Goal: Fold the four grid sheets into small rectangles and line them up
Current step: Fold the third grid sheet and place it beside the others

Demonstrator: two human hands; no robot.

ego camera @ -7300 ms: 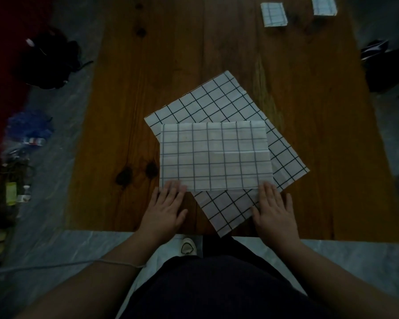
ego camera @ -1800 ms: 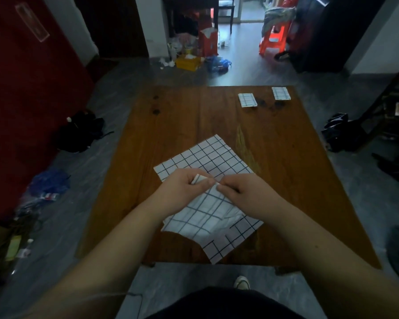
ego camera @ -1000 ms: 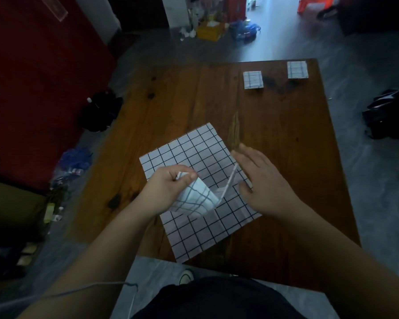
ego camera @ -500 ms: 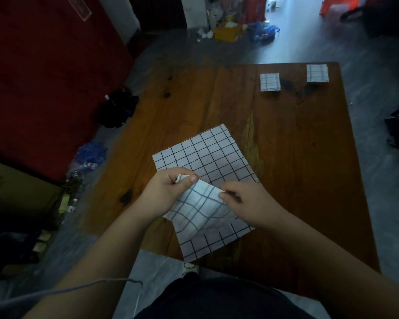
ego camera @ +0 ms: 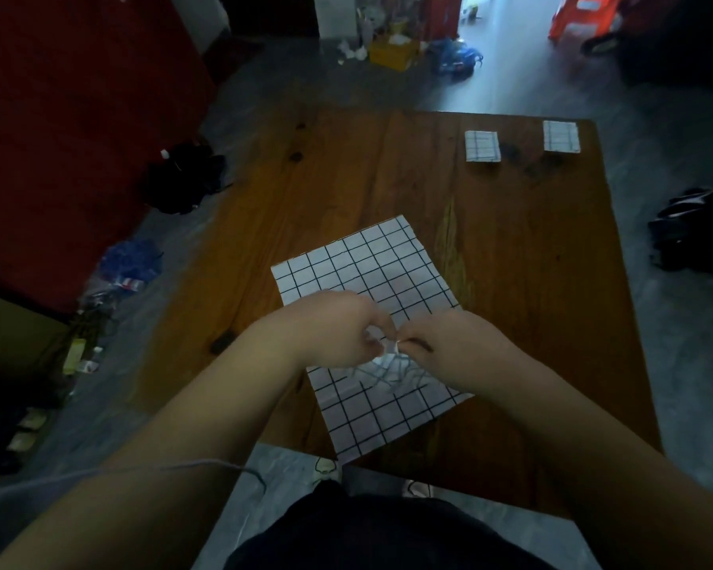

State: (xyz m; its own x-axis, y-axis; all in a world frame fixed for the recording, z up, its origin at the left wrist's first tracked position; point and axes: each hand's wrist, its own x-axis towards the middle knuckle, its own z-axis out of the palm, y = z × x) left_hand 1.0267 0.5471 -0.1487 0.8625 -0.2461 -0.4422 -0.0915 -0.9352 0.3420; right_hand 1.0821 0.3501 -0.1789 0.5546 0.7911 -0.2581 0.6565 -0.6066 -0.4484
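Observation:
A flat white sheet with a black grid (ego camera: 359,273) lies tilted on the wooden table (ego camera: 346,178). Above its near half I hold a partly folded, bowed grid sheet (ego camera: 392,374) in the air. My left hand (ego camera: 338,331) and my right hand (ego camera: 449,347) both pinch its top edge, their fingertips almost touching. The hands hide most of the held sheet. Two small folded grid rectangles sit side by side near the table's far right edge, one (ego camera: 482,146) to the left of the other (ego camera: 560,136).
A black bag (ego camera: 182,178) lies on the floor to the table's left, with blue plastic and bottles (ego camera: 130,263) nearer. Dark bags (ego camera: 692,228) lie on the floor to the right. Boxes and clutter (ego camera: 392,51) stand beyond the far edge.
The sheet went from flat under my palms to lifted and folded smaller. Over the last half second my two hands have come together at its top edge.

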